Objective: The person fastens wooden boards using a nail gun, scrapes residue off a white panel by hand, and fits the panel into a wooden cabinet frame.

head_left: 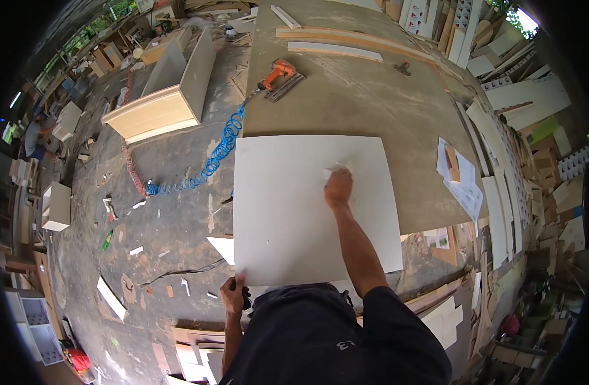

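A large white panel (294,205) lies flat in front of my body, partly over a brown board (416,147). My right hand (338,188) is closed around a small white piece (335,169), perhaps paper or cloth, pressed on the upper right part of the panel. My left hand (233,295) is at the panel's near left corner, its fingers closed, with something dark beside them that I cannot make out. Beyond the panel's far edge an orange nail gun (279,78) rests on the brown board, joined to a coiled blue hose (224,147).
A wooden drawer-like box (156,115) stands at the upper left. Paper sheets (461,189) with a wood block (452,163) lie at the right. White strips (336,51) lie at the back. Another person (34,140) is at the far left. Scraps litter the floor.
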Demonstrator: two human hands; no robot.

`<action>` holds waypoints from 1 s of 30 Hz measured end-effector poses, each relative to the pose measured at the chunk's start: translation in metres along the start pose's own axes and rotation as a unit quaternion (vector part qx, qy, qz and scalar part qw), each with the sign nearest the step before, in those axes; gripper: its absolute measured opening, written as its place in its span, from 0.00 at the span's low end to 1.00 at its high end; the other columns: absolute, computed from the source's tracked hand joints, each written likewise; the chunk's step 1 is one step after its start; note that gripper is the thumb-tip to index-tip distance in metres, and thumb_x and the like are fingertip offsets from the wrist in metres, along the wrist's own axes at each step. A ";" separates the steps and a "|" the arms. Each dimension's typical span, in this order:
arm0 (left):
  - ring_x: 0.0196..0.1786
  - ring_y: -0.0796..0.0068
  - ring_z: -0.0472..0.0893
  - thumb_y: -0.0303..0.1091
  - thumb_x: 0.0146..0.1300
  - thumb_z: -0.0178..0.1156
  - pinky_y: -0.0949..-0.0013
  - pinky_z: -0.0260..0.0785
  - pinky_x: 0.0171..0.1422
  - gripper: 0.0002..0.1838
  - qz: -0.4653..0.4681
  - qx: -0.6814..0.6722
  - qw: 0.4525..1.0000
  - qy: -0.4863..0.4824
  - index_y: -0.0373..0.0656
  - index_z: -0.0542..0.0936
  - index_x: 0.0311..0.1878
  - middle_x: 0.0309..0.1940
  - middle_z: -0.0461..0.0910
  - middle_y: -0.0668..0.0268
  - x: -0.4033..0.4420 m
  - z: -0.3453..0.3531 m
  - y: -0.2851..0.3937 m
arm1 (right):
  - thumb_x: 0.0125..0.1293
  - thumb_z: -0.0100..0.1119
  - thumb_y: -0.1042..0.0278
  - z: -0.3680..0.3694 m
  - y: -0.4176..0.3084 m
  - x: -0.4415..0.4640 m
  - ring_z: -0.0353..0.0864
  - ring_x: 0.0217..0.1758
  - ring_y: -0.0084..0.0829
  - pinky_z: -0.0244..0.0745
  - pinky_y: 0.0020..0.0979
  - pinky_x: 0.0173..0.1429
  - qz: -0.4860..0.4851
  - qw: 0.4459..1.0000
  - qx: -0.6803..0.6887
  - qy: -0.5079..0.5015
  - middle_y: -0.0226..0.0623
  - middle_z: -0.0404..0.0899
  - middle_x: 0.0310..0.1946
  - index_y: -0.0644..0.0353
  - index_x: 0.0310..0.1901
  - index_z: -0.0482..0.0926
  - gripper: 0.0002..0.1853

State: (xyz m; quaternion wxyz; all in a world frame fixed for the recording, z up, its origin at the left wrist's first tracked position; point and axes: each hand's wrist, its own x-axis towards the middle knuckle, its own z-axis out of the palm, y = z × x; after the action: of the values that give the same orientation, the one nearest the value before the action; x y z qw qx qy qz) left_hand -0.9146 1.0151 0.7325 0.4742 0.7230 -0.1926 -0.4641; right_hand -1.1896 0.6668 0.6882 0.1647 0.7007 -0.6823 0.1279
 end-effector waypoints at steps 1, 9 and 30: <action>0.20 0.80 0.76 0.48 0.64 0.68 0.73 0.71 0.25 0.23 0.005 -0.002 1.000 0.004 0.31 0.82 0.38 0.21 0.79 0.66 0.000 0.001 -0.001 | 0.59 0.55 0.72 0.004 0.027 0.002 0.75 0.51 0.44 0.68 0.43 0.60 0.040 0.998 0.034 -0.018 0.46 0.78 0.43 0.67 0.43 0.78 0.12; 0.18 0.79 0.75 0.48 0.64 0.68 0.73 0.71 0.23 0.22 0.005 -0.010 1.000 0.007 0.33 0.83 0.37 0.20 0.78 0.66 0.002 0.000 -0.006 | 0.63 0.55 0.50 0.028 0.328 -0.047 0.81 0.43 0.36 0.78 0.42 0.44 0.447 0.891 -0.070 -0.034 0.40 0.79 0.45 0.58 0.51 0.76 0.21; 0.19 0.79 0.75 0.50 0.66 0.65 0.72 0.70 0.23 0.22 -0.007 0.040 0.999 -0.019 0.35 0.81 0.35 0.19 0.76 0.67 0.003 -0.004 0.000 | 0.60 0.66 0.63 -0.076 0.057 -0.026 0.83 0.37 0.42 0.78 0.40 0.41 0.081 0.958 0.274 -0.033 0.38 0.82 0.36 0.57 0.35 0.83 0.07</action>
State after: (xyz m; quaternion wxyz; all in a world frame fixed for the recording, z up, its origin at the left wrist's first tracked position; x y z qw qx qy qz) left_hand -0.9092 1.0150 0.7318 0.4382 0.7338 -0.2147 -0.4727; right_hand -1.2439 0.7206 0.7507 -0.0678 0.6649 -0.6808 0.2997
